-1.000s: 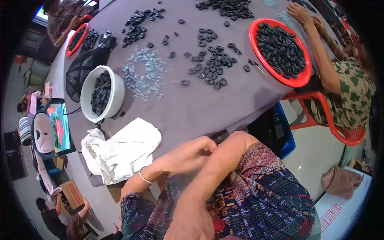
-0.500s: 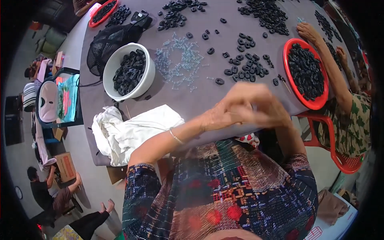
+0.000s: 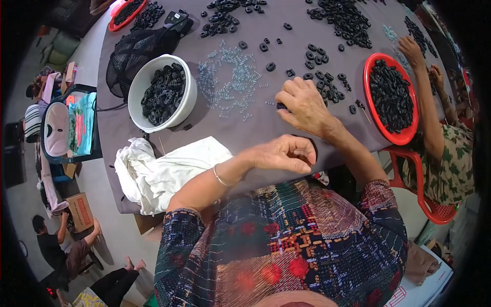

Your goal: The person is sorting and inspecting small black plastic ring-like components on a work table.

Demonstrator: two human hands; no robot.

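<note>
My right hand (image 3: 306, 106) reaches forward over the grey cloth. Its fingertips close on a small black oval plastic piece (image 3: 281, 106). Nearer my body, my left hand (image 3: 284, 154) hovers at the table's front edge with fingers curled inward and the thumb below them. Whatever lies inside that curl is hidden. Pale blue coil springs (image 3: 240, 77) are scattered ahead and to the left of my right hand. Just beyond the right hand lies a loose group of the same black pieces (image 3: 331, 92).
At left stand a white bowl (image 3: 190, 102) of black pieces and a crumpled white cloth (image 3: 153, 176). A red basin (image 3: 412, 123) of black parts sits at right, beside a co-worker's hand (image 3: 411, 51). More black pieces (image 3: 342, 23) lie farther back. Black mesh (image 3: 125, 64) spreads behind the bowl.
The hands were together in front of me, blurred by motion. My right hand has moved forward onto a black piece, while my left stays near the table edge.
</note>
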